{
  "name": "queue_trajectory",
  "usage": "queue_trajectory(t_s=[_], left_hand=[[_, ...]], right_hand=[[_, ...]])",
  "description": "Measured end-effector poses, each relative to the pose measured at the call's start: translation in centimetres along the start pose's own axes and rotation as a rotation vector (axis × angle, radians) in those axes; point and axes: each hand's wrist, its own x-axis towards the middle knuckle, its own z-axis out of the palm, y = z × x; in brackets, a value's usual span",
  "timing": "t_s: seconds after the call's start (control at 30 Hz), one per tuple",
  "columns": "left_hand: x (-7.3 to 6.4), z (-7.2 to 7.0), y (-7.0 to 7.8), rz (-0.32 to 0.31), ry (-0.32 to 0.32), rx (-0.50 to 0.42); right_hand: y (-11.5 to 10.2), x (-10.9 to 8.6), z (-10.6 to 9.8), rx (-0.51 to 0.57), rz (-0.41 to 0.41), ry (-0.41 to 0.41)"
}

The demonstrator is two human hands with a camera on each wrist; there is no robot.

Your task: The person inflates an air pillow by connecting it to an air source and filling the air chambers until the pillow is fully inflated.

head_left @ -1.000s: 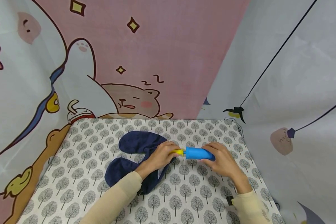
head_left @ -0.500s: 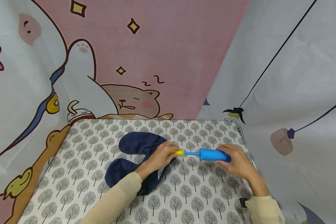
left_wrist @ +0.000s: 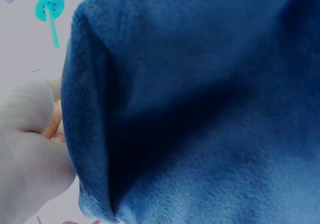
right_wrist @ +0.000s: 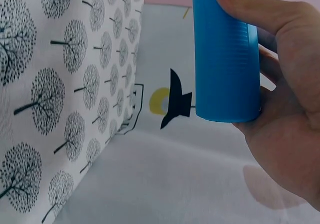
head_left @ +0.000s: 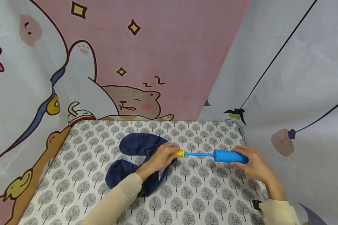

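A hand pump with a blue barrel (head_left: pixel 228 156) and a thin blue rod (head_left: pixel 198 154) lies level between my two hands. My left hand (head_left: pixel 162 156) pinches its yellow end (head_left: pixel 176 153). My right hand (head_left: pixel 252 162) grips the barrel, thumb and fingers curled round it, as the right wrist view also shows on the blue barrel (right_wrist: pixel 225 58). Under my left forearm lies a dark navy plush piece (head_left: pixel 142 143) with two rounded lobes. In the left wrist view this navy fabric (left_wrist: pixel 200 43) covers most of the picture and hides my left fingertips.
The table is covered by a white cloth (head_left: pixel 87 167) printed with grey trees. Behind it stands a pink and white cartoon curtain (head_left: pixel 171 47), and a pale curtain (head_left: pixel 307 78) closes the right side. A small black object (head_left: pixel 256 204) sits by my right sleeve.
My right hand has moved steadily to the right with the barrel, drawing out a longer stretch of the blue rod. My left hand and the navy plush piece have stayed in place.
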Motion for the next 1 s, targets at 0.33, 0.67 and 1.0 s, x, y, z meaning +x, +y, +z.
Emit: queue_trajectory(t_s=[0.33,0.67,1.0], left_hand=[[-0.1,0.1,0.0,0.018,0.022,-0.01],[-0.1,0.3,0.1,0.031,0.037,-0.008],[0.1,0.4,0.1,0.004,0.029,-0.021]], right_hand=[[-0.6,0.1,0.0,-0.044,-0.038,0.029],[-3.3,1.6,2.5,-0.063,-0.147,0.087],[-5.9,3.2,5.1,-0.083,-0.217,0.144]])
